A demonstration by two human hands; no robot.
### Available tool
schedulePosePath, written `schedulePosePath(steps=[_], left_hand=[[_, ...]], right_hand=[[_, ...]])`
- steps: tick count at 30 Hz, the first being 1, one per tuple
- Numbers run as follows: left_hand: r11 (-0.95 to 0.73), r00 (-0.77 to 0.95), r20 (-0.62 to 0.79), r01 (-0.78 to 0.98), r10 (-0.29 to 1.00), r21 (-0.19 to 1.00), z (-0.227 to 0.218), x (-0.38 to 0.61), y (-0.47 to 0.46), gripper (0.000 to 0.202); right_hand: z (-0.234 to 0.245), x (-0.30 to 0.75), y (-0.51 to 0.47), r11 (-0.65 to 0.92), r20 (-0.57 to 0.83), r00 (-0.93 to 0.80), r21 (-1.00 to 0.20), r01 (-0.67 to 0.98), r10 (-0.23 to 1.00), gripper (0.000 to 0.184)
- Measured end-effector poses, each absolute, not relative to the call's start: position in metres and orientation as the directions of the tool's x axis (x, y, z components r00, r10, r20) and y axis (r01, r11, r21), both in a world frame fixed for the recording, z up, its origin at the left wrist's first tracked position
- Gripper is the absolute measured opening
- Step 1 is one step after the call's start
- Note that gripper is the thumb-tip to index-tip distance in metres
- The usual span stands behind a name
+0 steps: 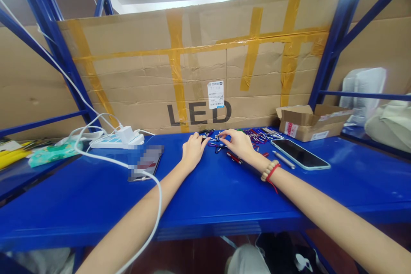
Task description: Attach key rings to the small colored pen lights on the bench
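Note:
Both my hands work close together at the back middle of the blue table (pixel 199 197). My left hand (pixel 193 150) is closed, its thumb and fingertips pressed at a small piece too tiny to name, beside several black pieces (pixel 205 132). Fingers bent down, my right hand (pixel 237 142) pinches something small and metallic that I cannot make out. Around and behind it lies a pile of small shiny metal pieces (pixel 261 135) in red, blue, purple and silver, some shaped like carabiner clips. A red piece (pixel 234 157) lies just below my right palm.
To the right are a pen (pixel 284 159), a phone (pixel 300 154) and an open cardboard box (pixel 313 122). A second phone (pixel 147 162), a power strip (pixel 112 140) and a white cable (pixel 157 205) crossing my left forearm are at left. Cardboard (pixel 138 81) walls the back.

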State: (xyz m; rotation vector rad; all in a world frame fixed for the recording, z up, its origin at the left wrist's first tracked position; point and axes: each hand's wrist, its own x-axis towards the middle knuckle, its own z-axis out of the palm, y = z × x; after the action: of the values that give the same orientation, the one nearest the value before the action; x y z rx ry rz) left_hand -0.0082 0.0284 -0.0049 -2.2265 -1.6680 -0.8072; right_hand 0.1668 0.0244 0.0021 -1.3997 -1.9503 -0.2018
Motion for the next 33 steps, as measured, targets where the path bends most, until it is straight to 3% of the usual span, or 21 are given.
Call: schedulePosePath(steps=[27, 33], left_hand=[[-0.352, 0.242, 0.513, 0.927, 0.823, 0.127, -0.0019, -0.0079, 0.0242, 0.035], [-0.402, 0.302, 0.492, 0.909, 0.817, 0.110, -0.0054, -0.0078, 0.0274, 0.034]], right_hand=[[0.0030, 0.1647, 0.0213, 0.425, 0.604, -0.191, -0.271, 0.864, 0.774, 0.017], [0.0003, 0.1645, 0.0233, 0.507, 0.605, -0.269, -0.263, 0.821, 0.750, 0.015]])
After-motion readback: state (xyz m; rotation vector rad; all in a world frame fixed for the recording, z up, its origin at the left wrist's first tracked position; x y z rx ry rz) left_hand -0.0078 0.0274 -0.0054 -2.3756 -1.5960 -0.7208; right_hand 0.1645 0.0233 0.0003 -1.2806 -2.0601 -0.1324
